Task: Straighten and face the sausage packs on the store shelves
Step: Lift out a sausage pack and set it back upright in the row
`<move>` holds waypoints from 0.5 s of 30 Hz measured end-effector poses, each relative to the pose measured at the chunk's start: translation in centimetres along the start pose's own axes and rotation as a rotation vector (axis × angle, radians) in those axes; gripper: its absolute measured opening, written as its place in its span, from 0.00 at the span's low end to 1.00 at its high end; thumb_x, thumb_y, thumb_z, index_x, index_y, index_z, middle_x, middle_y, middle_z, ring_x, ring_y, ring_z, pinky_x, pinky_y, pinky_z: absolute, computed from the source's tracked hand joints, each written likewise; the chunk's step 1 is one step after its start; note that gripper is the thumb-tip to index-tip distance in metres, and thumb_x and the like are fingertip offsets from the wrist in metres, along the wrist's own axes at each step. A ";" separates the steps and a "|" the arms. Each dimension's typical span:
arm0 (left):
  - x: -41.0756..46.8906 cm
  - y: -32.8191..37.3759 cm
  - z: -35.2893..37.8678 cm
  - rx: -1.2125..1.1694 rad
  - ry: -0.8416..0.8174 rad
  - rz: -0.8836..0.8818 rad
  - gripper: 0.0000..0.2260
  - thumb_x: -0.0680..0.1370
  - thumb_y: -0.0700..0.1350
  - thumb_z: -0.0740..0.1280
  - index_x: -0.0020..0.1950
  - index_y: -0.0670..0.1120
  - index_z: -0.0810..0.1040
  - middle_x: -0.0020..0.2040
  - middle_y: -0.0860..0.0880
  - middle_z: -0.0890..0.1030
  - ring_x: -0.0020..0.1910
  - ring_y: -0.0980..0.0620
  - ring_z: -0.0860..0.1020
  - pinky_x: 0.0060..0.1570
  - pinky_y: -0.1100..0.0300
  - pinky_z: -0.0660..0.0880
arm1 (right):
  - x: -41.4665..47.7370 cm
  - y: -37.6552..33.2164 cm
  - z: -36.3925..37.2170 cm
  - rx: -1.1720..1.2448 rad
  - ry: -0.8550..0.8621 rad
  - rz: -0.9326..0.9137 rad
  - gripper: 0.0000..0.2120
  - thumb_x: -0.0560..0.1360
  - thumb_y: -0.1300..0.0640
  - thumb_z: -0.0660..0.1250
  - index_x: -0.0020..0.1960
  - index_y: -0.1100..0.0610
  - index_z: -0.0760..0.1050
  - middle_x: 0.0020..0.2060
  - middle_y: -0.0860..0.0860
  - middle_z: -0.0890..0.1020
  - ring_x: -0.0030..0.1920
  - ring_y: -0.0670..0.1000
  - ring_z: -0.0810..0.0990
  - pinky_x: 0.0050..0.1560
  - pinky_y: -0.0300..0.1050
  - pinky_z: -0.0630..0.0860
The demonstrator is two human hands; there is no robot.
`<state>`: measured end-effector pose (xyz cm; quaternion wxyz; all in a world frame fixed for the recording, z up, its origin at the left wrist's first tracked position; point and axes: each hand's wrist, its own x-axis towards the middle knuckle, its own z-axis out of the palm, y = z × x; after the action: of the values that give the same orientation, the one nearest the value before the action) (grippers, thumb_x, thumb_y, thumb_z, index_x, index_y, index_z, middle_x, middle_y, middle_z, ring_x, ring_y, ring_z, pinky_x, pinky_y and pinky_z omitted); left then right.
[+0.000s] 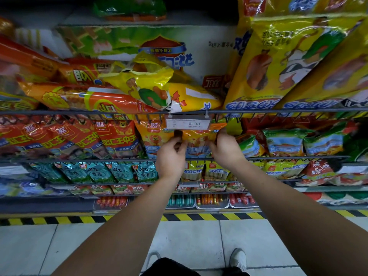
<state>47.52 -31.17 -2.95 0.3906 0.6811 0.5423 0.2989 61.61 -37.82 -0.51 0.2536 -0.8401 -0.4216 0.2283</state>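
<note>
An orange-yellow sausage pack with a lion picture [197, 143] stands on the second shelf, just under a white price tag reading 9.90 [188, 124]. My left hand [172, 154] grips the pack's left edge. My right hand [225, 148] grips its right edge and upper corner. Another lion pack [152, 139] stands to its left. Red packs [117, 138] lean in a row further left. Green and blue packs [284, 143] stand to the right.
The wire shelf rail [79, 112] runs across above the hands, bearing loose orange and yellow packs [151, 84]. Large yellow bags [288, 62] lean at upper right. Lower shelves hold teal packs [119, 172] and trays of loose sausages [211, 200]. A yellow-black stripe [59, 220] edges the tiled floor.
</note>
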 end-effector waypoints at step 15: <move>1.4 -0.3 -0.1 0.386 -0.088 -0.106 0.29 0.80 0.64 0.55 0.29 0.46 0.76 0.28 0.49 0.78 0.26 0.47 0.77 0.25 0.61 0.69 | 1.7 -0.6 0.4 -0.179 -0.031 0.010 0.20 0.82 0.54 0.61 0.66 0.68 0.65 0.51 0.62 0.79 0.48 0.63 0.79 0.38 0.47 0.69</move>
<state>47.61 -29.72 -3.20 0.2914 0.7261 0.6072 0.1385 61.94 -36.05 -0.69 0.1699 -0.8578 -0.4401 0.2040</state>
